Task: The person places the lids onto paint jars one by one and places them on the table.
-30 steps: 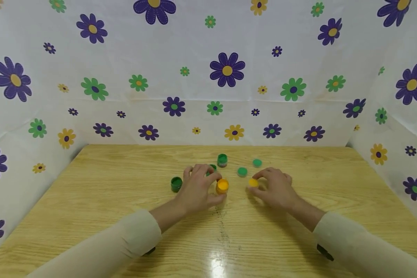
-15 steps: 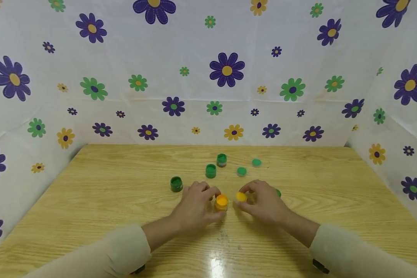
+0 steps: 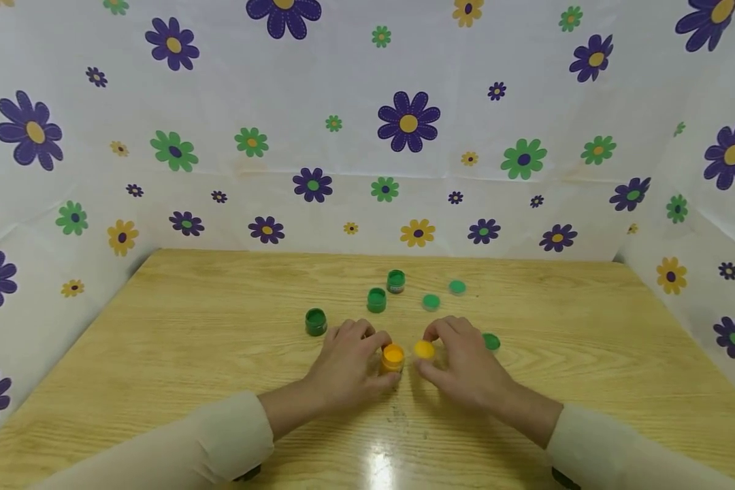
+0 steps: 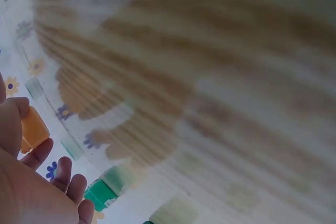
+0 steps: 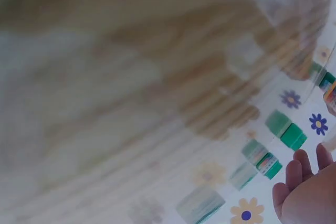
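While curled, hands [image 3: 349, 364] [image 3: 468, 364] round jar [image 3: 393, 357], lid [image 3: 424, 350]

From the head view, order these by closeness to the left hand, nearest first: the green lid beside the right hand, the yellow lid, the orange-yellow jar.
1. Orange-yellow jar: held in the fingers of the left hand.
2. Yellow lid: just right of the jar, held by the right hand.
3. Green lid: on the table, past the right hand.
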Demonstrator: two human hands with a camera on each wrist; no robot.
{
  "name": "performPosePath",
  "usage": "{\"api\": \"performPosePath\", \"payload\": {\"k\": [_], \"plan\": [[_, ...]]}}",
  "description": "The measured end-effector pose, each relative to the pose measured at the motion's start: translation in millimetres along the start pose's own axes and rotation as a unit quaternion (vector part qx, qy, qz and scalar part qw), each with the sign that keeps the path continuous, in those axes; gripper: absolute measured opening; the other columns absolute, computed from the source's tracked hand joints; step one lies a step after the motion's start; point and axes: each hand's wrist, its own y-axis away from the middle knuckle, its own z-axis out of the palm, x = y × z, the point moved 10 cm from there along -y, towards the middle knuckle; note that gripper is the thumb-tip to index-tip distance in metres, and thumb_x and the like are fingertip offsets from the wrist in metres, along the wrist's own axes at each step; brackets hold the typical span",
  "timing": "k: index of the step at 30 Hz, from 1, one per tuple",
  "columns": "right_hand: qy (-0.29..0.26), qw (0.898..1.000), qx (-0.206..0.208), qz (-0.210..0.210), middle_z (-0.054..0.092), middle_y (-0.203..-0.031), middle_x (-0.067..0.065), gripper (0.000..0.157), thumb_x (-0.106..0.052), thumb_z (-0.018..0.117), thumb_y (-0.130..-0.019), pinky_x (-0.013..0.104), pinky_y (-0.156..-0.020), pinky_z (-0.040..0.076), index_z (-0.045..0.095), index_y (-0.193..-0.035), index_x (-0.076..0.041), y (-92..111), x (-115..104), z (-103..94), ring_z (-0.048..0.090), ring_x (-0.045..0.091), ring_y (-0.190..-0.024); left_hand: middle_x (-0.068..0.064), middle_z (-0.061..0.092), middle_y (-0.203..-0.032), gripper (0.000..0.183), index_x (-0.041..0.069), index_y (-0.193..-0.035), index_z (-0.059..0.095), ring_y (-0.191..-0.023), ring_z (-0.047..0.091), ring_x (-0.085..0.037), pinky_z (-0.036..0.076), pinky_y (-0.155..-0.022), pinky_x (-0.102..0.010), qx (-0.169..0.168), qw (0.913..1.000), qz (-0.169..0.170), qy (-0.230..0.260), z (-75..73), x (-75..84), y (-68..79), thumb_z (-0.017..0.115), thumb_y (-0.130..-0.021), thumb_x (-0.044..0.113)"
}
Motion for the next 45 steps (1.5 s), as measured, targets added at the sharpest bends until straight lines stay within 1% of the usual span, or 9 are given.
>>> {"api": "performPosePath", "payload": {"k": [6, 11, 15, 20, 24, 27, 33, 39, 45], "plan": [[0.015, 0.999, 0.03, -0.04, 0.061, -0.11, -0.002, 0.029, -0.039, 0.07, -0.088, 0.044, -0.093, 0.046, 0.061, -0.104, -0.017, -0.3, -2.3, -3.9, 0.053, 0.019, -0.105, -0.003, 0.059, -0.109, 0.042, 0.017, -0.113, 0.068, -0.104, 0.051, -0.025, 0.038, -0.097, -0.052, 0.005, 1.0, 0.003, 0.002, 3.2, -2.0, -0.8, 0.075, -0.083, 0.046], [0.027, 0.996, 0.046, -0.068, 0.06, -0.105, -0.004, 0.03, -0.041, 0.07, -0.088, 0.041, -0.089, 0.046, 0.061, -0.102, -0.017, -0.7, -6.0, -6.7, 0.051, 0.016, -0.099, -0.005, 0.06, -0.114, 0.043, 0.017, -0.114, 0.068, -0.109, 0.052, -0.026, 0.038, -0.099, -0.054, 0.015, 0.9995, 0.027, 0.001, 4.3, 2.4, -3.3, 0.075, -0.084, 0.046], [0.032, 0.994, 0.061, -0.089, 0.061, -0.104, -0.003, 0.029, -0.039, 0.071, -0.087, 0.043, -0.09, 0.046, 0.062, -0.101, -0.016, -1.0, -9.6, -9.5, 0.053, 0.017, -0.099, -0.006, 0.058, -0.113, 0.042, 0.017, -0.112, 0.068, -0.109, 0.051, -0.027, 0.038, -0.099, -0.054, 0.016, 0.999, 0.041, -0.008, 6.1, 5.7, -4.5, 0.075, -0.084, 0.048], [0.036, 0.991, 0.072, -0.109, 0.061, -0.103, -0.003, 0.029, -0.039, 0.072, -0.087, 0.042, -0.091, 0.046, 0.063, -0.101, -0.015, -0.4, -14.5, -11.7, 0.053, 0.017, -0.1, -0.003, 0.059, -0.105, 0.039, 0.016, -0.106, 0.068, -0.102, 0.052, -0.024, 0.04, -0.096, -0.049, 0.03, 0.9968, 0.066, -0.032, 5.1, 10.8, -4.3, 0.075, -0.084, 0.047], [0.051, 0.984, 0.091, -0.145, 0.061, -0.099, -0.004, 0.03, -0.041, 0.073, -0.086, 0.04, -0.09, 0.047, 0.063, -0.098, -0.015, 2.2, -22.3, -14.2, 0.054, 0.015, -0.096, 0.003, 0.059, -0.101, 0.035, 0.017, -0.1, 0.065, -0.101, 0.052, -0.019, 0.04, -0.095, -0.045, 0.042, 0.9934, 0.091, -0.056, 4.8, 17.2, -4.3, 0.073, -0.084, 0.046], [0.058, 0.979, 0.103, -0.165, 0.061, -0.096, -0.005, 0.029, -0.04, 0.073, -0.086, 0.039, -0.088, 0.048, 0.063, -0.096, -0.015, 4.3, -27.1, -15.6, 0.054, 0.013, -0.094, 0.006, 0.06, -0.101, 0.035, 0.017, -0.1, 0.062, -0.101, 0.052, -0.016, 0.04, -0.096, -0.043, 0.041, 0.9916, 0.099, -0.072, 5.6, 20.4, -4.1, 0.072, -0.084, 0.047], [0.06, 0.978, 0.101, -0.169, 0.062, -0.095, -0.005, 0.03, -0.041, 0.073, -0.085, 0.038, -0.089, 0.048, 0.063, -0.097, -0.015, 5.2, -29.4, -15.1, 0.054, 0.013, -0.094, 0.006, 0.059, -0.098, 0.036, 0.016, -0.099, 0.062, -0.099, 0.051, -0.015, 0.04, -0.094, -0.041, 0.04, 0.9903, 0.098, -0.09, 5.8, 21.8, -4.5, 0.071, -0.084, 0.047], [0.062, 0.976, 0.106, -0.178, 0.061, -0.097, -0.005, 0.031, -0.043, 0.073, -0.085, 0.039, -0.09, 0.045, 0.063, -0.097, -0.016, 4.2, -31.3, -13.9, 0.053, 0.014, -0.094, 0.005, 0.059, -0.095, 0.034, 0.015, -0.097, 0.062, -0.096, 0.051, -0.015, 0.041, -0.09, -0.037, 0.056, 0.9877, 0.108, -0.099, 2.6, 23.8, -3.9, 0.071, -0.084, 0.045], [0.071, 0.975, 0.111, -0.178, 0.058, -0.098, -0.004, 0.031, -0.045, 0.073, -0.085, 0.043, -0.091, 0.042, 0.065, -0.095, -0.017, 5.0, -30.5, -13.2, 0.05, 0.016, -0.095, 0.004, 0.061, -0.097, 0.034, 0.014, -0.098, 0.063, -0.097, 0.051, -0.016, 0.041, -0.092, -0.036, 0.06, 0.9875, 0.117, -0.087, 2.6, 26.0, -4.1, 0.072, -0.085, 0.044]]}}
